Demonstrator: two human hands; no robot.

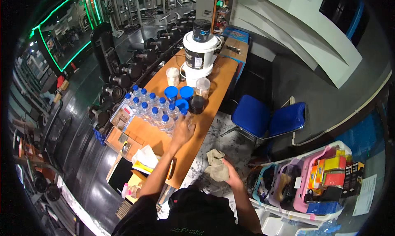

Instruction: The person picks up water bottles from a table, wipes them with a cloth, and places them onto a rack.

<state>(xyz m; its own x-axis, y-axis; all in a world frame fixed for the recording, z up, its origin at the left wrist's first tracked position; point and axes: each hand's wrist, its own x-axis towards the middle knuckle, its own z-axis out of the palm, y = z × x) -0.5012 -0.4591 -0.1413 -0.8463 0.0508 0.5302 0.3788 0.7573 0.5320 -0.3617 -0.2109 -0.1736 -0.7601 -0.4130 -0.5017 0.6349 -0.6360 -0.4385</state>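
My left hand (184, 131) reaches over the wooden table (154, 141) and grips a clear plastic water bottle (184, 112) with a blue cap, at the right end of the near row. My fingers partly hide that bottle. Beside it, several matching water bottles (155, 115) stand upright in two rows. Just behind the gripped one are tubs with blue lids (186, 92) and a dark-lidded jar (197, 104). Off the table's right edge, my right hand (230, 172) holds a crumpled beige cloth (217, 166).
White buckets (200, 48) are stacked at the table's far end, a black tub (201, 30) on top. A tissue pack (145, 158) lies at the near left. Blue chairs (250, 115) and plastic baskets (304, 186) stand to the right. Dumbbells (131, 70) line the left side.
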